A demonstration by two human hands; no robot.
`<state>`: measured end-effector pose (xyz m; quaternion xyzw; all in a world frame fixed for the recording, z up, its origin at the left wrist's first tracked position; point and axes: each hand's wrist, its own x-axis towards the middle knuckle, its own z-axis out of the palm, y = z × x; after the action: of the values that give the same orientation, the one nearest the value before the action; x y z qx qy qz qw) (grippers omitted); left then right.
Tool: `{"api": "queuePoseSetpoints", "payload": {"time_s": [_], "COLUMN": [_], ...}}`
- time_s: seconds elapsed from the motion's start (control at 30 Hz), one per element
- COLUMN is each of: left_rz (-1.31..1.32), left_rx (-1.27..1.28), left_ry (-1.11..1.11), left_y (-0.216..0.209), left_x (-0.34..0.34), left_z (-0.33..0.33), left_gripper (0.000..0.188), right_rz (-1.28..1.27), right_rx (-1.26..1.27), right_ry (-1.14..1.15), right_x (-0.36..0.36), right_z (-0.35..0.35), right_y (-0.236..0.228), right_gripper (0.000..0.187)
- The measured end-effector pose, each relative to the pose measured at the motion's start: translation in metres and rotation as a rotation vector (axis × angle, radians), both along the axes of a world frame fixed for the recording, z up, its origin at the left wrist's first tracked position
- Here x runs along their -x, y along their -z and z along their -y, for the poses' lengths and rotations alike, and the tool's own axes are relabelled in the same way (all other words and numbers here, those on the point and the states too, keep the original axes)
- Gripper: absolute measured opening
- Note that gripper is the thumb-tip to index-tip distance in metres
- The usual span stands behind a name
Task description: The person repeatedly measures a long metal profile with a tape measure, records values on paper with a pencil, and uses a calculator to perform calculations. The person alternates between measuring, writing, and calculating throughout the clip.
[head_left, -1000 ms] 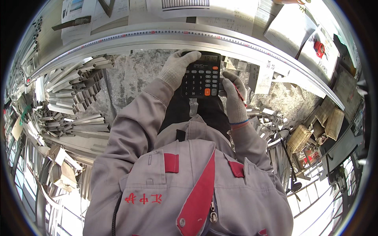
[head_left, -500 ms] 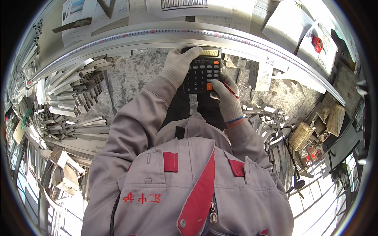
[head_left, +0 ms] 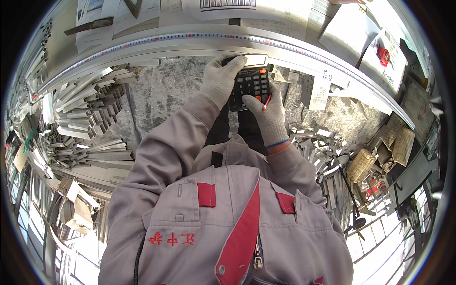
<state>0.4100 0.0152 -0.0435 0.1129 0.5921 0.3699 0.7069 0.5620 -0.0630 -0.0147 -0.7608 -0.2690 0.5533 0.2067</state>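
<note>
The pale-gloved left hand pinches the upper left of a black rectangular plastic calculator; the pale-gloved right hand curls at its right edge, a slim red pen gripped beside the thumb poised over the lower keys. Keying looks partway, though glare on the display hides any result; beyond the fingers, a white tape-measure blade already lies stretched out

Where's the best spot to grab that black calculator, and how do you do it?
Probably its upper left edge, coming from the left. The black calculator is a flat slab with its keys facing up, so a thumb can rest beside the screen with fingers tucked behind. The left hand holds it there, leaving many keys in view.
</note>
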Motion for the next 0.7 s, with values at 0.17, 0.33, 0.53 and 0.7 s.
{"api": "queuePoseSetpoints", "payload": {"time_s": [0.17, 0.33, 0.53, 0.7], "left_rz": [-0.08, -0.115, -0.039, 0.052], "left_rx": [-0.073, -0.074, 0.021, 0.119], "left_ry": [-0.009, -0.023, -0.094, -0.164], "left_y": [0.002, 0.008, 0.012, 0.012], "left_x": [-0.006, -0.009, 0.002, 0.009], "left_z": [0.005, 0.01, 0.008, 0.009], "left_gripper": [0.024, 0.024, 0.024, 0.021], "right_rz": [0.262, 0.21, 0.001, 0.323], "right_rx": [0.099, 0.167, 0.086, -0.053], "right_ry": [-0.142, -0.139, -0.171, -0.406], "right_x": [0.018, 0.018, 0.002, 0.009], "right_z": [-0.009, -0.011, -0.003, 0.004], "right_y": [0.002, 0.008, 0.007, 0.002], "right_gripper": [0.114, 0.115, 0.114, 0.115]}}
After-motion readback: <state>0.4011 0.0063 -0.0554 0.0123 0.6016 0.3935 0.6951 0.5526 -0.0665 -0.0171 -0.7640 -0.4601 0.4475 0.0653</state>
